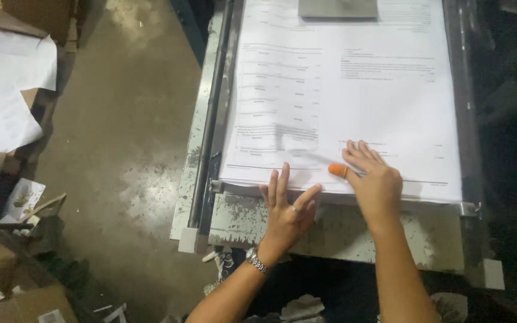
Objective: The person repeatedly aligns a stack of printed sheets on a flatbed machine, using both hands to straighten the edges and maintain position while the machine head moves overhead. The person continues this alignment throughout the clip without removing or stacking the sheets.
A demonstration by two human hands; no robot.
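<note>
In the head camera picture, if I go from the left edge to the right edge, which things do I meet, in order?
Loose white sheets on cardboard boxes → bare concrete floor → metal rail of the worn table → left hand on the near edge of the printed paper stack → orange finger cover → right hand → dark area at the far right.

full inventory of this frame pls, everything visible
paper stack: 1, white printed sheets, on the metal table
metal table: 1, grey with chipped paint, centre
metal block: 1, grey, on the stack at top edge
loose sheets: several, white, far left
cardboard boxes: a few, brown, lower left
floor: grey concrete, left of table
fingertip cover: 1, orange, on right thumb
watch: 1, silver, left wrist
ring: 1, left hand
left hand: flat on stack's near edge
right hand: fingers spread on top sheet
</note>
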